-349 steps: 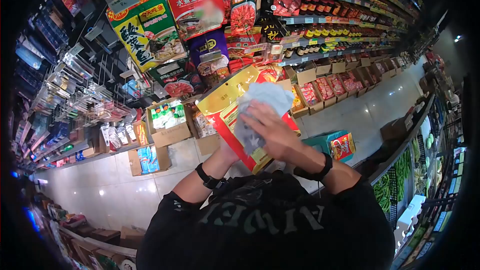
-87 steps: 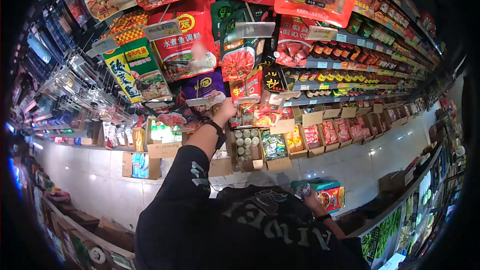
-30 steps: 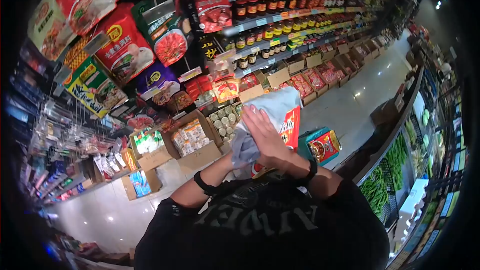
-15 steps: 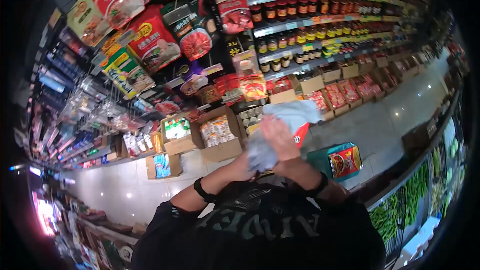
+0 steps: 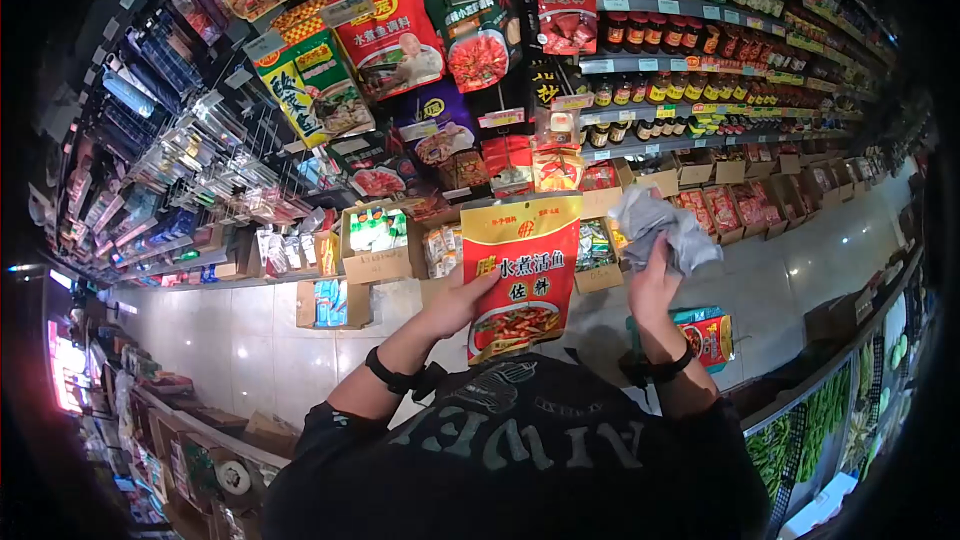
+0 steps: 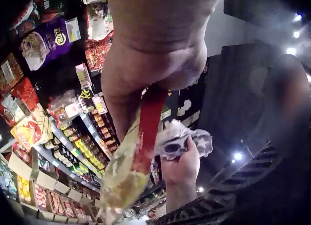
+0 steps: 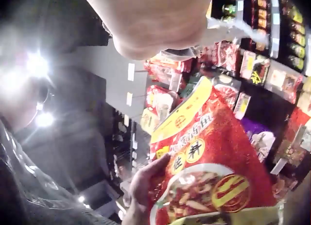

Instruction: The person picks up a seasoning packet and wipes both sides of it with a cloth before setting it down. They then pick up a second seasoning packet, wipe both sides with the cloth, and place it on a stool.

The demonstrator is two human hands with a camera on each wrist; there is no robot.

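Note:
In the head view a red packet with a gold top [image 5: 524, 270] is upright before the chest, its printed front showing a dish of food. My left hand [image 5: 456, 302] grips its left edge, thumb over the front. To the right, apart from the packet, my right hand [image 5: 654, 285] holds a crumpled grey-white cloth [image 5: 668, 230]. The left wrist view shows the packet [image 6: 146, 137] edge-on below the left hand [image 6: 150, 64], with the cloth [image 6: 182, 141] beyond. In the right wrist view the packet front [image 7: 214, 157] faces the camera, the left hand [image 7: 141, 191] at its edge.
Hanging seasoning packets [image 5: 390, 30] fill the rack ahead. Shelves of jars [image 5: 680, 35] stand to the right, with cardboard boxes of goods [image 5: 380, 265] along the floor below. A teal and red package [image 5: 712, 340] is on the floor at right, near a vegetable display [image 5: 830, 410].
My right hand and the cloth have moved off the packet to the right. The packet's front, mostly covered before, now faces into view, still in my left hand.

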